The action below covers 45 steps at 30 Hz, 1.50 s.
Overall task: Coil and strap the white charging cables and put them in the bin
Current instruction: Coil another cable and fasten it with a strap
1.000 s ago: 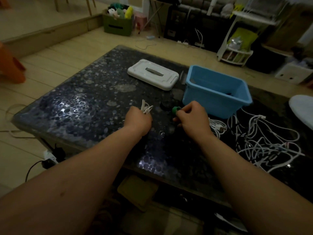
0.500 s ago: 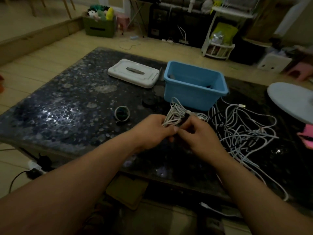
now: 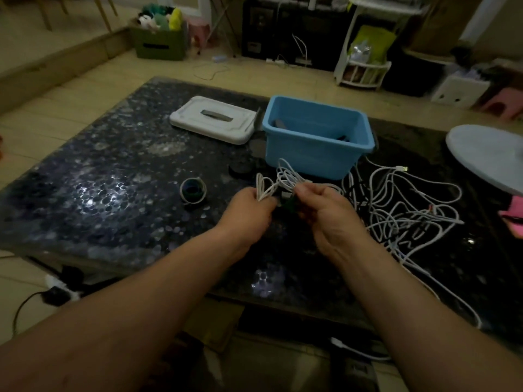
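Head view: pinching the coiled white charging cable (image 3: 278, 179) in left hand (image 3: 249, 206), just before the blue plastic bin (image 3: 317, 157); pinching dark green strap (image 3: 288, 204) at its crosswise middle with right hand (image 3: 325, 210).

Dark pebble-patterned table (image 3: 113, 199) is carrying, left to right: a ring-shaped roll (image 3: 193, 190) lying flat near the middle, a white lid (image 3: 212, 120) lying toward the far edge, a blue bin (image 3: 305, 157) standing just beside the lid, and white cables (image 3: 402, 210) sprawling tangled at right.
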Available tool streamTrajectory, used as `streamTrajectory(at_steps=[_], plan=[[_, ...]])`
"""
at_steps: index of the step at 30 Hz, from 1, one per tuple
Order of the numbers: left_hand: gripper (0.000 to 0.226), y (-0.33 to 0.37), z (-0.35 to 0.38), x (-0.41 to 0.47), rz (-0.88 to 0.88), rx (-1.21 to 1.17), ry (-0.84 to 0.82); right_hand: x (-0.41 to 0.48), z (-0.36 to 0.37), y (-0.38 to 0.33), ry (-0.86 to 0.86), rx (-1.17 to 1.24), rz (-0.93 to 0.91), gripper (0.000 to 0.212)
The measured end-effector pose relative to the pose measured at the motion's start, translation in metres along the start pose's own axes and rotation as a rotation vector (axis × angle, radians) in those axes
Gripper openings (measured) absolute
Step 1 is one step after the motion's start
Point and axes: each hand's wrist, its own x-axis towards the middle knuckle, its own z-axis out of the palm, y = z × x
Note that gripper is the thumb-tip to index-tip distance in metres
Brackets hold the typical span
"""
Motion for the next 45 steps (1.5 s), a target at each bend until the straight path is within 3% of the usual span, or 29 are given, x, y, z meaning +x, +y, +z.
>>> streamTrajectory(at_steps=[2,6,8,17,24,28,30,33,35,37,41,45], plan=[[0.019,0.002,-0.004,0.003,0.052,-0.022,0.058,-0.002,-0.006,-0.003,0.012,-0.246,-0.143,0.005],[0.024,0.018,-0.005,-0.013,-0.043,-0.238,-0.318,-0.013,-0.012,-0.007,-0.112,-0.359,-0.231,0.005],[0.024,0.017,-0.004,-0.017,-0.035,-0.274,-0.406,-0.017,-0.013,-0.007,-0.102,-0.352,-0.214,0.009],[0.013,0.016,0.000,-0.017,0.083,-0.229,-0.333,-0.016,-0.015,-0.005,-0.043,-0.410,-0.216,0.013],[0.028,0.020,0.003,-0.014,0.108,-0.219,-0.239,-0.018,-0.020,-0.002,-0.178,-0.416,-0.005,0.019],[0.028,0.018,0.008,-0.014,0.039,-0.218,-0.241,-0.019,-0.024,-0.009,-0.048,-0.450,-0.120,0.017],[0.027,0.014,0.008,-0.013,0.094,-0.108,-0.227,-0.023,-0.024,-0.017,-0.095,-0.433,-0.192,0.017],[0.026,0.010,0.008,-0.012,0.378,0.261,-0.238,-0.034,-0.019,-0.019,-0.280,-0.524,-0.226,0.016],[0.022,0.010,0.011,-0.009,0.475,0.482,-0.293,-0.035,-0.018,-0.013,-0.269,-0.593,-0.223,0.017],[0.024,0.014,0.013,-0.008,0.493,0.555,-0.372,-0.033,-0.019,-0.008,-0.196,-0.629,-0.230,0.018],[0.036,0.024,0.015,-0.014,0.331,0.275,-0.536,-0.031,-0.024,-0.011,-0.092,-0.594,-0.229,0.020],[0.030,0.016,0.015,-0.011,0.171,0.066,-0.488,-0.030,-0.025,-0.011,-0.073,-0.608,-0.244,0.020]])
